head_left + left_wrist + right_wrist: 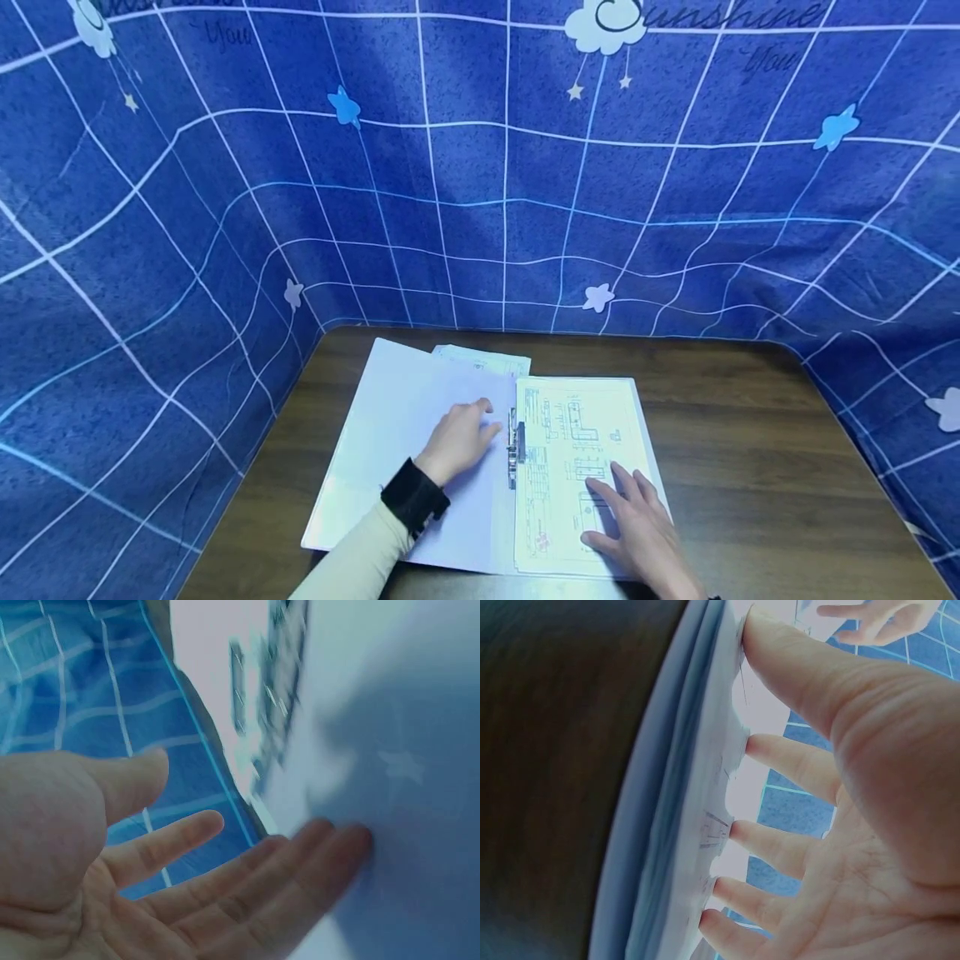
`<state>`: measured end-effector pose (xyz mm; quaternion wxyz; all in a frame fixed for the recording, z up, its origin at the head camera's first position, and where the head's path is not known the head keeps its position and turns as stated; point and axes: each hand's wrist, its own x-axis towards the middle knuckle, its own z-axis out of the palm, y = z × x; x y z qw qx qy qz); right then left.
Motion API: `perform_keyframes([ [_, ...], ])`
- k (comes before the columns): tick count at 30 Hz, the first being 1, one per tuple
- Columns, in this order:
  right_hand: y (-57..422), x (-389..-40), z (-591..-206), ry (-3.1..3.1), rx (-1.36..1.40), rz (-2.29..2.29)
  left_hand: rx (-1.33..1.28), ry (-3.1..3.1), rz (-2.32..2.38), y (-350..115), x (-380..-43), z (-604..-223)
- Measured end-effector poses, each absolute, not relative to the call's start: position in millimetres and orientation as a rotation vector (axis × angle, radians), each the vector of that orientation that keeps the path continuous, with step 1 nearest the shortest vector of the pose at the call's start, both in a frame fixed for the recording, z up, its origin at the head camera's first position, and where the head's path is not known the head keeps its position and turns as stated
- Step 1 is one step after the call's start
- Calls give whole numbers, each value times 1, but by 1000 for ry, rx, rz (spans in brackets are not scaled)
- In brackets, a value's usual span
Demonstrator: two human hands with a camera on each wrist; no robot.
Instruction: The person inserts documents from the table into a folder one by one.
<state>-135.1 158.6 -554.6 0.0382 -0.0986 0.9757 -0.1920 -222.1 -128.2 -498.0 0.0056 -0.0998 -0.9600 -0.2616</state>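
A white folder (420, 392) lies spread open on the wooden table, its metal clip (517, 450) along the fold. On its right side sits a stack of printed drawing sheets (555, 517) under the clip. My left hand (459, 442), with a black band on the wrist, is over the bare left cover, fingers extended toward the clip and holding nothing. In the left wrist view its fingers (300, 900) are loosely straight beside the white cover. My right hand (641, 525) rests spread on the top sheet; in the right wrist view its fingertips (754, 746) touch the paper.
Another printed sheet (487, 360) sticks out behind the folder at its upper edge. Wooden tabletop (765, 467) extends to the right of the folder. A blue curtain (465, 217) with white grid lines and stars hangs behind and around the table.
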Motion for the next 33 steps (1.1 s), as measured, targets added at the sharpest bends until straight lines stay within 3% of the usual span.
perform_keyframes([
  [20, 161, -128, -554, 3036, -352, -659, 115, -2753, -619, -187, -331, -511],
  [33, 161, -128, -557, 3023, -360, -692, 365, -2846, -507, -202, -366, -543],
])
